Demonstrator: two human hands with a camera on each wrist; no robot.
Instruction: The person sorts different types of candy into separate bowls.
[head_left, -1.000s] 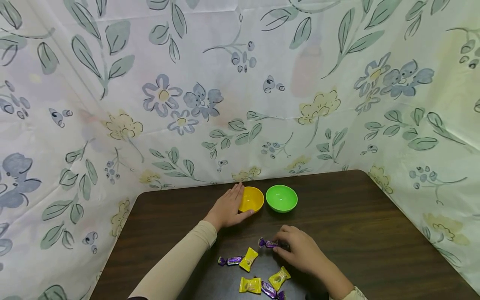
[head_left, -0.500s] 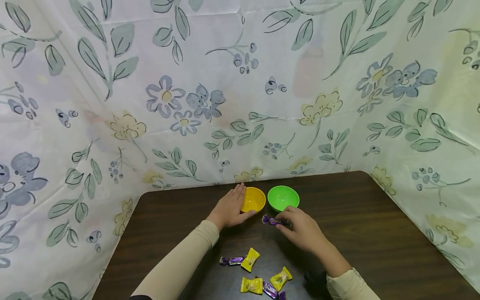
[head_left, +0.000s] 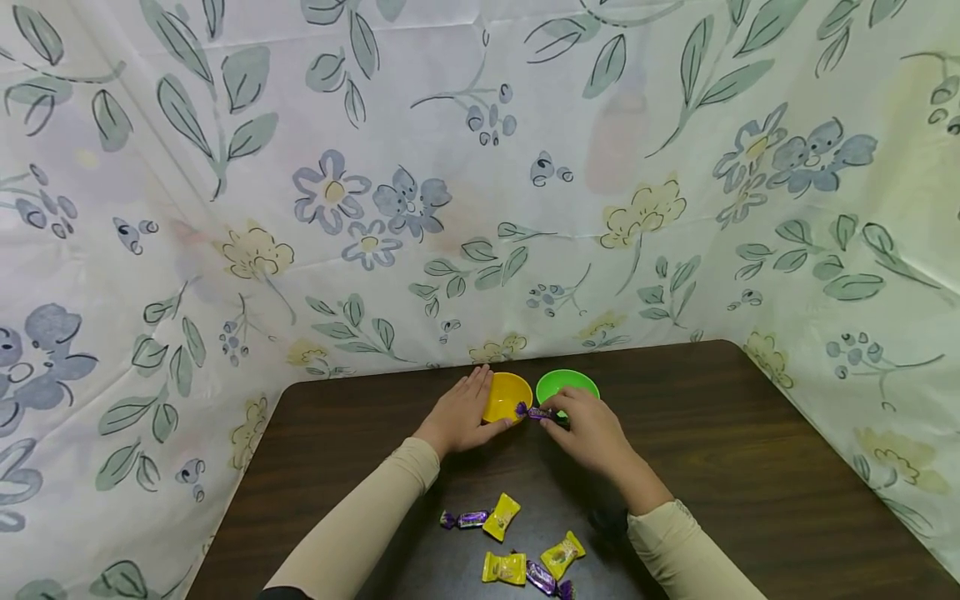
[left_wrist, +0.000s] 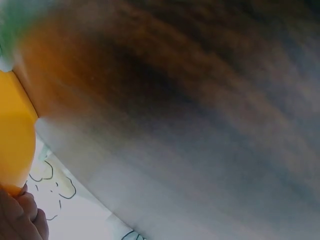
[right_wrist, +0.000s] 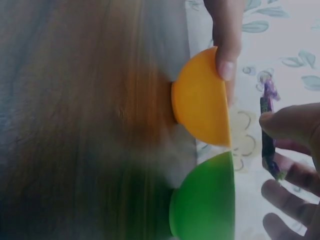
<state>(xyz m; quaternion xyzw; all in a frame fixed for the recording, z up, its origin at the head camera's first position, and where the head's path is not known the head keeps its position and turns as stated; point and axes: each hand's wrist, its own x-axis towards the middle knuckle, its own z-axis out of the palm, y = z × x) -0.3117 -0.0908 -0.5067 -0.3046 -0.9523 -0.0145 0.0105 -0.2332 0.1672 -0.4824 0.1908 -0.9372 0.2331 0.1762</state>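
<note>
A purple-wrapped candy [head_left: 538, 412] is pinched between the thumb and fingers of my right hand [head_left: 588, 429]. In the right wrist view the candy [right_wrist: 268, 132] hangs above the rims of both bowls. The yellow bowl [head_left: 504, 392] stands on the table, and my left hand [head_left: 459, 414] rests against its left side with fingers straight and thumb along the near rim. To its right is the green bowl [head_left: 558, 381], partly hidden behind my right hand. In the left wrist view only fingertips [left_wrist: 22, 215] show beside the yellow bowl [left_wrist: 15, 135].
Nearer on the dark wooden table [head_left: 712, 467] lie several candies: yellow ones such as the yellow candy [head_left: 502, 517], a purple candy [head_left: 472, 520] beside it, and another purple candy [head_left: 542, 577] among the yellow ones. A floral cloth [head_left: 480, 208] hangs behind the table.
My right hand has lifted the purple candy off the near part of the table and carried it forward to the bowls. The left hand has stayed at the yellow bowl.
</note>
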